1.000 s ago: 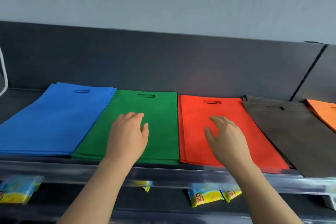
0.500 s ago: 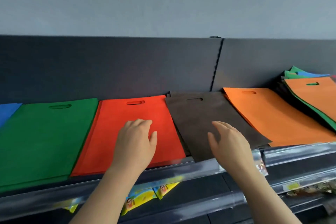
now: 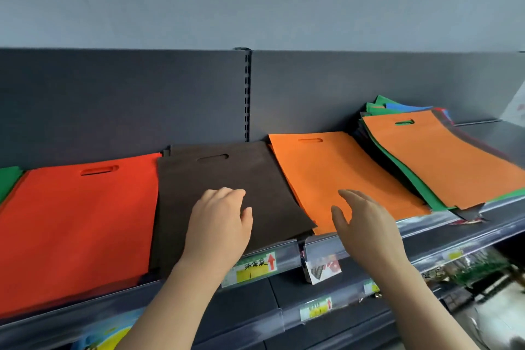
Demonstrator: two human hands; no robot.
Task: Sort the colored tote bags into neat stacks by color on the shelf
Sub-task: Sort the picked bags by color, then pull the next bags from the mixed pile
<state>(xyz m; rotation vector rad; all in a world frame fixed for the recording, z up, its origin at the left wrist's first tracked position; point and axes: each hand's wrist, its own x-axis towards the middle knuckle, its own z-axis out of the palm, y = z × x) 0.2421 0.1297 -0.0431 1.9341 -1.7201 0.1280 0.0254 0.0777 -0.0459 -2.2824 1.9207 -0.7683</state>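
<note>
Wall: one, pale grey, fills the upper third of the frame.

Back panels: two, dark grey, joined by one slotted upright at centre.

Shelf: one top shelf crosses the frame and carries all the tote bags. It holds four single-colour stacks and one mixed pile.

Red stack: lower left, lying flat, handle slot towards the back.

Mixed pile: right of frame, unsorted. An orange bag lies on top; green, blue and dark bag edges show beneath it, fanned and uneven. The number of bags cannot be told.

Orange stack: right of centre, just beside the mixed pile, with its left edge lying over the brown stack.

Brown stack: centre, between red and orange, its front corner reaching over the shelf rail.

Green stack: only a sliver shows at the left edge.

Hands: two, both empty. The left hand is palm down over the front of the brown stack, fingers loosely bent; whether it touches the stack cannot be told. The right hand is spread, thumb apart, above the front edge of the orange stack.

Price labels: two seen plainly, yellow and green, one on the top rail and one on the rail below. Others at the right are blurred.

Small card: one, hanging from the top rail.
</note>
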